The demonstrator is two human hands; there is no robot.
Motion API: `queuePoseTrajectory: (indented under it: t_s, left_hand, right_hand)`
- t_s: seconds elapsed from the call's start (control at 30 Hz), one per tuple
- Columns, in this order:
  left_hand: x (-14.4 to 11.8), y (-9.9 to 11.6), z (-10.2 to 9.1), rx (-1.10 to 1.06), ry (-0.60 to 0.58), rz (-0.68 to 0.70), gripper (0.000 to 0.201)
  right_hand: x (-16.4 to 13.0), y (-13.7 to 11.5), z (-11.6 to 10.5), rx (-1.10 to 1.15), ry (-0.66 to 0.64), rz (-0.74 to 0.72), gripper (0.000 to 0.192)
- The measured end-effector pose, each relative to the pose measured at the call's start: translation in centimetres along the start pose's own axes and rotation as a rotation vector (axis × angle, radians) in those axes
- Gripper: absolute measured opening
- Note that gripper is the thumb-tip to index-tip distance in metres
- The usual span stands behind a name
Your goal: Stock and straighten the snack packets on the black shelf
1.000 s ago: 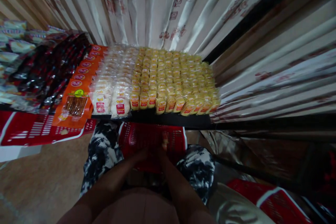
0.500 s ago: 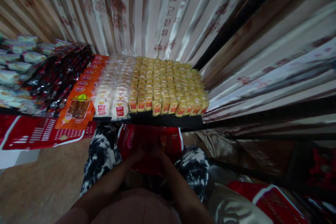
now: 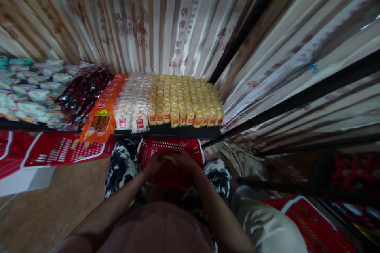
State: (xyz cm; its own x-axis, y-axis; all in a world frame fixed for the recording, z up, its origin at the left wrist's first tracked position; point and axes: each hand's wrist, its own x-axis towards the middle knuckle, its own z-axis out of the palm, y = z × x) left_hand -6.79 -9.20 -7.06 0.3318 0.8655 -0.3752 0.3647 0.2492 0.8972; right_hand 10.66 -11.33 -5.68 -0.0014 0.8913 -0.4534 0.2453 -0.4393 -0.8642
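Between my knees stands a red plastic basket (image 3: 172, 178) with a pale rim. My left hand (image 3: 156, 162) and my right hand (image 3: 183, 159) meet above it, fingers curled close together. Dim light and blur hide what is between the fingers, if anything. Just beyond the basket, a black shelf (image 3: 178, 132) carries rows of small yellow-wrapped snack packs (image 3: 187, 102). Left of these come clear packs of white rice crackers (image 3: 139, 110), then an orange snack bag (image 3: 101, 120) jutting over the shelf's front edge.
Farther left lie dark red packets (image 3: 89, 95) and pale packets (image 3: 35, 95). More red baskets stand below the shelf at left (image 3: 65, 150) and at lower right (image 3: 314, 221). A pleated curtain (image 3: 166, 19) hangs behind, crossed by black frame bars (image 3: 311, 95). A pale cushion-like shape (image 3: 270, 225) is at my right.
My view has shifted, showing more of the shelf's left side. Both hands have come up from deep in the basket to about its rim and show more clearly.
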Motion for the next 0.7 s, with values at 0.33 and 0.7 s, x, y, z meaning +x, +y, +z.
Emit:
queuePoseTrajectory:
  t_s: [0.33,0.7]
  left_hand:
    - [-1.2,2.4,-1.5,-0.230,0.013,-0.028,0.028]
    - [-3.4,6.5,-3.8,0.389,0.083,0.239,0.037]
  right_hand:
    - [-2.8,-4.0,0.4,0.485,0.000,0.030,0.038]
    - [-3.2,-5.8,1.5,0.386,0.109,-0.213,0.040]
